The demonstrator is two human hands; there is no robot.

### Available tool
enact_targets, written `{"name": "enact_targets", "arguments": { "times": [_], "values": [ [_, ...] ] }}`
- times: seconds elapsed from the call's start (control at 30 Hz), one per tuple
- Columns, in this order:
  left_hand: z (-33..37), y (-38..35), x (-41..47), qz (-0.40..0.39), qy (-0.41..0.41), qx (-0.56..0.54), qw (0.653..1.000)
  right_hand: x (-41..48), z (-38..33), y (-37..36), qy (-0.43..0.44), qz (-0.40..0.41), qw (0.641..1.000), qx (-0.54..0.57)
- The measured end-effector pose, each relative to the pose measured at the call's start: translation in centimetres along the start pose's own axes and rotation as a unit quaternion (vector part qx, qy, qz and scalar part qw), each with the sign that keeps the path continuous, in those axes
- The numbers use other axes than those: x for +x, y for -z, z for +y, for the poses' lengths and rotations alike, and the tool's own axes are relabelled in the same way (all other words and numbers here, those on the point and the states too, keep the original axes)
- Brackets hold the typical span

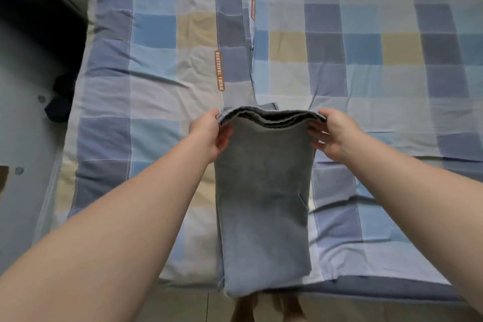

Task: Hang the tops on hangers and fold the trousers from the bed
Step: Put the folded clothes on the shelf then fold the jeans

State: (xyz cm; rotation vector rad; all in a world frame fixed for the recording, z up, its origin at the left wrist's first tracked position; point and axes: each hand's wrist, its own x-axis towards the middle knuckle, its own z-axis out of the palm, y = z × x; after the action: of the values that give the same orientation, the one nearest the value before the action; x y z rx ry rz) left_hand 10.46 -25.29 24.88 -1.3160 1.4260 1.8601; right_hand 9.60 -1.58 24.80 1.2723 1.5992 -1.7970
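Grey trousers (pixel 264 191) lie folded into a long narrow strip on the bed (pixel 156 65), running from the near edge toward the middle. Their far end is lifted and curls over, showing several stacked layers. My left hand (pixel 211 136) grips the left corner of that raised end, thumb on top. My right hand (pixel 333 134) grips the right corner the same way. The near end of the trousers hangs slightly over the bed's front edge.
The bed has a checked blue, beige and grey cover with orange labels (pixel 219 70). A dark piece of cloth (pixel 58 102) lies on the floor at the left, beside the bed. My bare feet (pixel 269 306) stand on the floor at the front edge.
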Motion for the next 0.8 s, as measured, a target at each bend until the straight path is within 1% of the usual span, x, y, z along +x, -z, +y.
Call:
{"name": "enact_targets", "arguments": {
  "times": [0.07, 0.17, 0.23, 0.3, 0.37, 0.47, 0.5, 0.57, 0.63, 0.67, 0.73, 0.77, 0.8],
  "values": [
    [0.3, -1.1, 4.1, -0.016, -0.006, 0.005, 1.0, 4.4, 0.0, -1.1, 0.0, -0.009, 1.0, -0.005],
    [-1.3, -2.1, 9.4, -0.051, -0.023, 0.015, 0.998, 10.2, 1.9, -2.3, -0.017, -0.091, 0.995, -0.027],
    [-3.7, -2.3, 11.7, -0.048, -0.024, 0.046, 0.997, 13.0, 4.3, -2.3, -0.029, -0.126, 0.991, -0.026],
    [-6.5, -2.4, 13.1, -0.03, -0.034, 0.089, 0.995, 14.9, 7.1, -1.8, -0.038, -0.13, 0.99, -0.036],
    [-9.0, -2.4, 13.7, -0.004, -0.063, 0.128, 0.99, 15.7, 10.0, -0.9, -0.037, -0.118, 0.991, -0.047],
    [-12.3, -2.0, 13.7, 0.002, -0.139, 0.161, 0.977, 15.6, 13.6, 0.7, 0.011, -0.069, 0.995, -0.073],
    [-13.4, -1.5, 13.4, 0.001, -0.18, 0.19, 0.965, 15.3, 14.6, 1.3, 0.032, -0.054, 0.995, -0.076],
    [-15.6, -0.3, 12.5, 0.016, -0.252, 0.286, 0.924, 14.4, 16.8, 2.7, 0.062, -0.031, 0.994, -0.083],
    [-18.1, 1.2, 11.2, 0.054, -0.293, 0.386, 0.873, 13.3, 19.3, 4.3, 0.075, -0.019, 0.991, -0.11],
    [-19.4, 1.8, 10.4, 0.07, -0.302, 0.421, 0.852, 12.7, 20.6, 5.1, 0.076, -0.014, 0.989, -0.128],
    [-22.6, 2.9, 8.6, 0.11, -0.275, 0.47, 0.832, 11.5, 23.3, 6.7, 0.065, 0.0, 0.985, -0.161],
    [-24.1, 3.5, 7.9, 0.136, -0.251, 0.48, 0.83, 11.0, 24.4, 7.2, 0.057, 0.008, 0.983, -0.172],
    [-25.9, 4.1, 7.1, 0.156, -0.222, 0.475, 0.838, 10.5, 25.7, 7.8, 0.045, 0.009, 0.982, -0.183]
  ]
}}
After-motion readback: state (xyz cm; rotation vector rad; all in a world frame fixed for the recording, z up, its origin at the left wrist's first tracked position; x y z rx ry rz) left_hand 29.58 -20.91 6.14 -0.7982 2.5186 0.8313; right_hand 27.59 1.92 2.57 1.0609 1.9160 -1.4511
